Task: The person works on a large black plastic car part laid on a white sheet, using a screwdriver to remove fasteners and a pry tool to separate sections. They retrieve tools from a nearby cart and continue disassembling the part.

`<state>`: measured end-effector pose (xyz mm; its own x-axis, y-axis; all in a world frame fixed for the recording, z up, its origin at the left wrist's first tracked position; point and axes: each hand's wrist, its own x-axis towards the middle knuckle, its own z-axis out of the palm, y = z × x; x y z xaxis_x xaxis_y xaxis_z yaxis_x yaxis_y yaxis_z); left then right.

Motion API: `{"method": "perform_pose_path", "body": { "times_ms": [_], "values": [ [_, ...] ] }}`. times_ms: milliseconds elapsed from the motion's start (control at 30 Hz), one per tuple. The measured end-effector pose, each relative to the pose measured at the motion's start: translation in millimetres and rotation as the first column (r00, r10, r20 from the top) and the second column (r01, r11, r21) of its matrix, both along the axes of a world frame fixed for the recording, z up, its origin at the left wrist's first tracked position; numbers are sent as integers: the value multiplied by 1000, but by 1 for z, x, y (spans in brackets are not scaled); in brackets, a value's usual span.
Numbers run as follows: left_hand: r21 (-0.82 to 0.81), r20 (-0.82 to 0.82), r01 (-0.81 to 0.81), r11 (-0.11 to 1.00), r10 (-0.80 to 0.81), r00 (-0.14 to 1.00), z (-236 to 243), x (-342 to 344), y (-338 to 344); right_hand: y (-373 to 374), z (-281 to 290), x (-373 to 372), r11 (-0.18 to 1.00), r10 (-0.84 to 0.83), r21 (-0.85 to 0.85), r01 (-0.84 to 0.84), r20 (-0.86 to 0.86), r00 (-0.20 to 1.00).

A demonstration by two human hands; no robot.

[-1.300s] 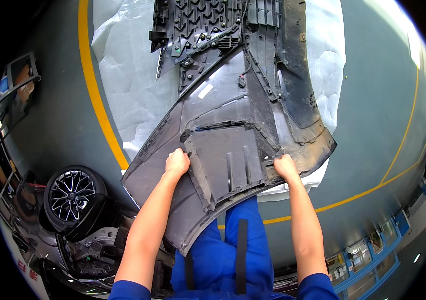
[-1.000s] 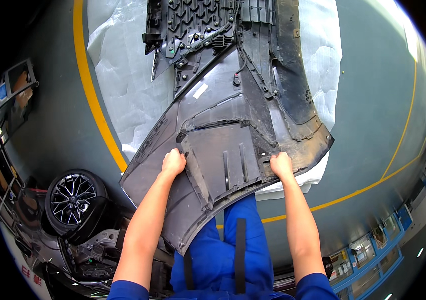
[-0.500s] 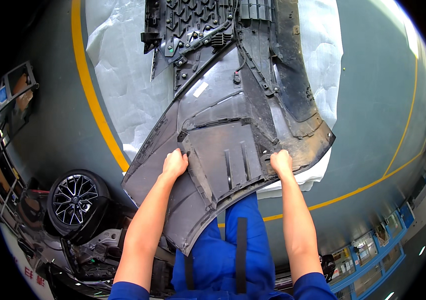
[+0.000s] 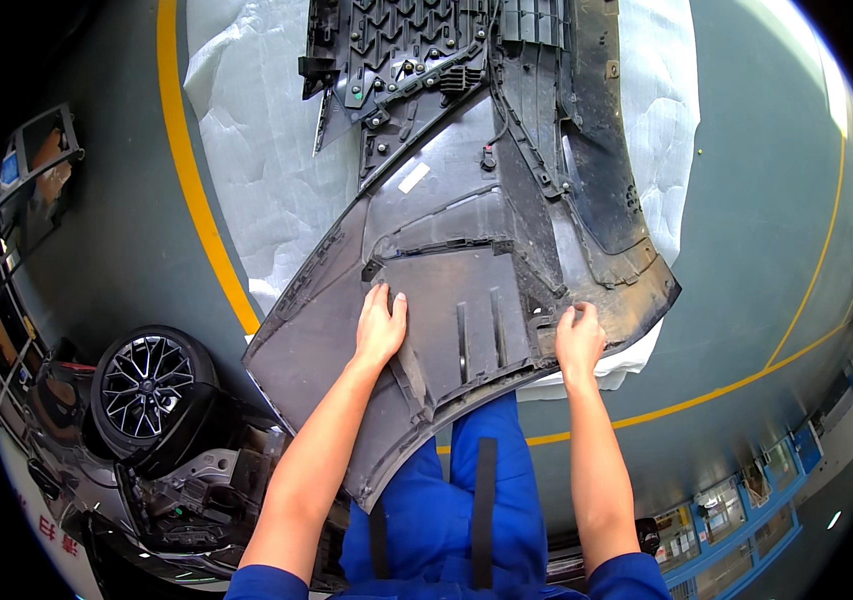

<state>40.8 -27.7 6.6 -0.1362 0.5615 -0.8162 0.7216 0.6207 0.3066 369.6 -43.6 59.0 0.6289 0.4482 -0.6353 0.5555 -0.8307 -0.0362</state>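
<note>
A large dark car bumper cover [image 4: 447, 290] lies inner side up, its near end by my legs. My left hand [image 4: 381, 328] rests on a raised rib left of its middle panel, fingers stretched forward and thumb apart. At the near right, my right hand [image 4: 581, 345] is curled at the cover beside a small slotted bracket [image 4: 544, 322]. The fingers are bent together, and what lies between them is hidden. A short cable with a red-tipped connector [image 4: 488, 158] sits on the cover farther up. Beyond it is a honeycomb-patterned grille [image 4: 402, 35].
White protective sheeting [image 4: 257, 130] lies under the cover on the grey-green floor [image 4: 757, 200]. A yellow floor line [image 4: 187, 160] runs along the left. Car parts and a wheel [image 4: 150, 385] stand at lower left. Blue-framed cabinets [image 4: 737, 540] are at lower right.
My left hand has gone from a closed grip to outstretched fingers, shifting slightly right. My right hand has loosened a little. The cover appears slightly farther right in view.
</note>
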Motion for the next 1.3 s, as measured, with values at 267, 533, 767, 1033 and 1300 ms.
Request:
{"method": "perform_pose_path", "body": {
  "times_ms": [267, 533, 767, 1033, 1300],
  "values": [
    [-31, -140, 2, 1000, -6, 990, -9, 25, -9, -79, 26, 5, 388, -889, -19, 921, -272, 369],
    [-40, -155, -36, 999, 30, 987, -9, 36, -2, -66, 12, -28, 251, -895, -108, 962, -405, 188],
    [135, -280, 482, 866, -434, 857, -10, 62, 17, -64, 14, -27, 208, -903, -139, 968, -408, 135],
    [36, 69, 403, 915, -404, 912, -41, 157, 36, -60, 17, -24, 226, -906, -181, 957, -400, 139],
    [-20, -16, 429, 903, -430, 903, -20, 179, 37, -69, 11, -28, 246, -910, -117, 962, -369, 188]
  ]
}}
